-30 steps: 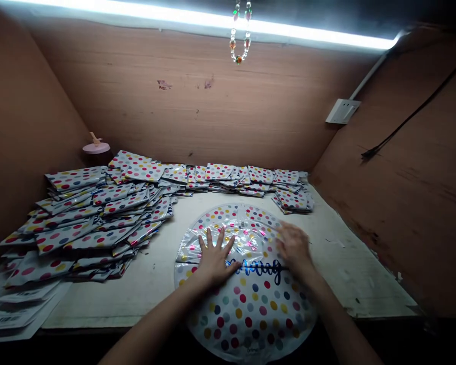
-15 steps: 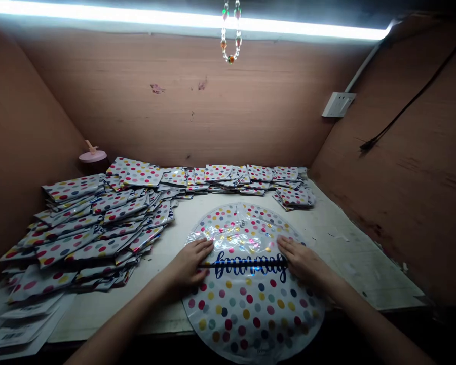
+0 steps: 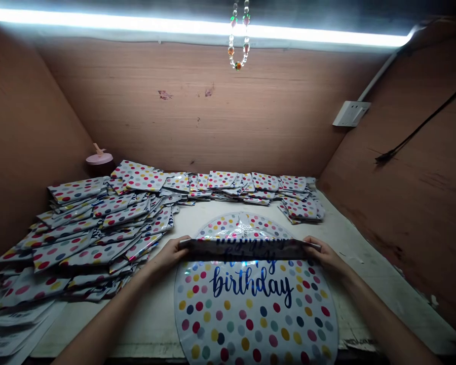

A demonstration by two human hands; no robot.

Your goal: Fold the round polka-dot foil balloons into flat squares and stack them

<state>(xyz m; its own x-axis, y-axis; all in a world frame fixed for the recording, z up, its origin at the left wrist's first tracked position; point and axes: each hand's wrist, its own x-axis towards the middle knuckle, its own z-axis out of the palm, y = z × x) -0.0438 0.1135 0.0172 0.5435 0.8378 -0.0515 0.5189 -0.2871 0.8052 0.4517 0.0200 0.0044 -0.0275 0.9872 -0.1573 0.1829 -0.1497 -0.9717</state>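
Note:
A round white foil balloon (image 3: 247, 317) with coloured dots and blue "birthday" lettering lies in front of me. Across its upper part runs a dark, shiny flat strip (image 3: 247, 250) that mirrors the lettering; whether it is a separate bar or a raised fold of the foil I cannot tell. My left hand (image 3: 175, 249) pinches the strip's left end. At the right end, my right hand (image 3: 321, 253) grips it between thumb and fingers. Beyond the strip, the balloon's dotted top lies flat on the table.
Many folded dotted balloons (image 3: 127, 215) are heaped at the left, with a row of more (image 3: 222, 180) along the back wall. Papers with barcodes (image 3: 15, 329) lie front left. A pink-lidded cup (image 3: 99, 159) stands back left. Beads (image 3: 238, 65) hang overhead; a socket (image 3: 351, 113) is at right.
Both hands have gone from pressing flat on the balloon to pinching the strip's ends. The strip now stands higher and farther back, and the word "birthday" shows in full below it.

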